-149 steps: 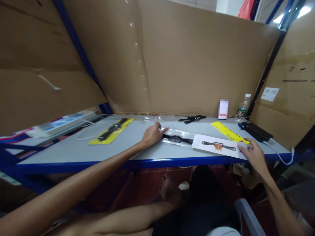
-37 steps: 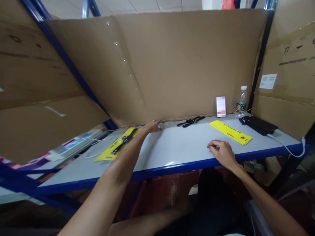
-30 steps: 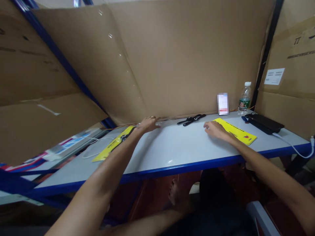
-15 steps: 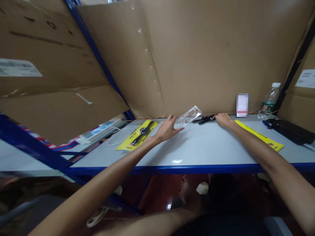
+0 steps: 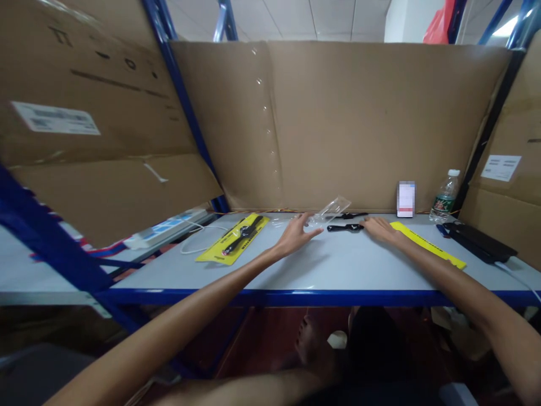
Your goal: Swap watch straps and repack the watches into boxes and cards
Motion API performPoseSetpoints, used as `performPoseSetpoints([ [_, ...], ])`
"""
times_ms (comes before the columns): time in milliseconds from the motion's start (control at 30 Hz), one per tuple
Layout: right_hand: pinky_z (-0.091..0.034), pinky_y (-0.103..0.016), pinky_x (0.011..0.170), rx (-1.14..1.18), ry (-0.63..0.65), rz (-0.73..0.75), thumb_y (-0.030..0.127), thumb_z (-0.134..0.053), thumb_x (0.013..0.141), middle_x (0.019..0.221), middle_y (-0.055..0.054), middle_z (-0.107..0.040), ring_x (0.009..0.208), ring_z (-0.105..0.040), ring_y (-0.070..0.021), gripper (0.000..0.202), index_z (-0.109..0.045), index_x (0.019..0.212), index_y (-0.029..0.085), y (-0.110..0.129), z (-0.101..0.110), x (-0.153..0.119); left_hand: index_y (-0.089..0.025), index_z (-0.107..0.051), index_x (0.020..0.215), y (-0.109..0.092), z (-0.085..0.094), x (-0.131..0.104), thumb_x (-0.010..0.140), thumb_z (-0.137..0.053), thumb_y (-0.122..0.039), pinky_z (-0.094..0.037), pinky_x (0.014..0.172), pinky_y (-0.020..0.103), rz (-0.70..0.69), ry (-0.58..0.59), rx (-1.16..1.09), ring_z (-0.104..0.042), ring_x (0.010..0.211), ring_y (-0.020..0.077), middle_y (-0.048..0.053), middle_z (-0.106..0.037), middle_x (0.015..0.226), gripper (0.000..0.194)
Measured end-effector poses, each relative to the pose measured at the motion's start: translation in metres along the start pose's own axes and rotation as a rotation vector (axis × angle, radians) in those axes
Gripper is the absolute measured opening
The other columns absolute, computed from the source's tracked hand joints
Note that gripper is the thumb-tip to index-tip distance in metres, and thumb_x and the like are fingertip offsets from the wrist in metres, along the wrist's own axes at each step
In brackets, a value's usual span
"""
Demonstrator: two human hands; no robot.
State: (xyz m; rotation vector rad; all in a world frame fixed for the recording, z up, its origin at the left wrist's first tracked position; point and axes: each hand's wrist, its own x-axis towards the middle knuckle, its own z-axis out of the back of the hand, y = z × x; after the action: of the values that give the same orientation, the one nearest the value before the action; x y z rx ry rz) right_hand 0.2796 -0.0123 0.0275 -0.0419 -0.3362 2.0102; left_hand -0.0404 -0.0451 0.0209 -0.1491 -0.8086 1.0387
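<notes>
My left hand (image 5: 296, 234) is over the middle of the table, thumb and fingers apart and nothing between them. Beside its fingertips lies clear plastic packaging (image 5: 336, 208). My right hand (image 5: 379, 229) has its fingers closed at the right end of a black spokeshave (image 5: 344, 228), which lies flat on the table. Just behind it is a second long black tool (image 5: 347, 216), partly behind the plastic. To the left, another black spokeshave (image 5: 245, 232) sits packed on a yellow card (image 5: 220, 248).
A second yellow card (image 5: 426, 245) lies right of my right hand. Farther right are a black case (image 5: 479, 241), a water bottle (image 5: 444, 197) and a propped phone (image 5: 406, 200). A power strip (image 5: 169, 228) runs along the left. Cardboard (image 5: 372, 124) walls the back.
The black tools, crossed together before, now lie apart, one nearer me. My right hand stays at their right end. The left hand remains open by the plastic. The view has tilted up.
</notes>
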Motion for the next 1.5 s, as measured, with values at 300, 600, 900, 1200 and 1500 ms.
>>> performPoseSetpoints([
  [300, -0.045, -0.029, 0.084, 0.245, -0.092, 0.059, 0.025, -0.048, 0.101, 0.120, -0.013, -0.069, 0.099, -0.069, -0.0235, 0.034, -0.075, 0.122, 0.021, 0.035, 0.001, -0.051, -0.016, -0.059, 0.136, -0.017, -0.027, 0.004, 0.085, -0.069, -0.057, -0.054, 0.089, 0.040, -0.085, 0.286, 0.022, -0.067, 0.105, 0.0286, 0.015, -0.066, 0.122, 0.067],
  [600, -0.049, -0.028, 0.081, 0.382, -0.154, -0.330, 0.018, -0.059, 0.092, 0.109, -0.008, -0.079, 0.103, -0.071, -0.0235, 0.025, -0.080, 0.104, 0.020, -0.046, 0.025, -0.077, -0.015, -0.057, 0.142, -0.042, -0.051, 0.029, 0.084, -0.071, -0.059, -0.049, 0.099, 0.042, -0.263, 0.412, 0.145, -0.062, 0.118, 0.0318, 0.018, -0.062, 0.133, 0.074],
  [900, -0.047, -0.034, 0.100, 0.356, 0.052, 0.038, 0.035, -0.080, 0.079, 0.140, -0.014, -0.064, 0.128, -0.060, -0.0293, 0.062, -0.065, 0.137, 0.020, 0.007, 0.029, -0.039, -0.022, -0.058, 0.144, -0.042, -0.083, 0.031, 0.084, -0.067, -0.067, -0.046, 0.100, 0.042, -0.284, 0.502, 0.281, -0.060, 0.117, 0.0337, 0.017, -0.063, 0.128, 0.076],
  [1200, -0.047, -0.027, 0.069, 0.405, 0.395, 0.030, 0.047, -0.089, 0.058, 0.108, -0.006, -0.072, 0.093, -0.066, -0.0230, 0.064, -0.072, 0.114, 0.020, 0.002, 0.025, 0.012, -0.021, -0.063, 0.136, -0.011, -0.038, 0.044, 0.074, -0.074, -0.058, -0.047, 0.092, 0.034, -0.129, 0.664, 0.304, -0.064, 0.113, 0.0311, 0.014, -0.069, 0.124, 0.073],
  [1500, -0.037, -0.026, 0.061, 0.516, 0.651, -0.007, 0.059, -0.087, 0.052, 0.063, 0.005, -0.053, 0.063, -0.050, -0.0127, 0.053, -0.062, 0.073, 0.018, -0.004, 0.019, 0.035, -0.021, -0.069, 0.110, -0.010, -0.037, 0.059, 0.055, -0.083, -0.048, -0.044, 0.067, 0.025, 0.133, 0.770, 0.086, -0.064, 0.084, 0.0202, 0.000, -0.072, 0.092, 0.063],
])
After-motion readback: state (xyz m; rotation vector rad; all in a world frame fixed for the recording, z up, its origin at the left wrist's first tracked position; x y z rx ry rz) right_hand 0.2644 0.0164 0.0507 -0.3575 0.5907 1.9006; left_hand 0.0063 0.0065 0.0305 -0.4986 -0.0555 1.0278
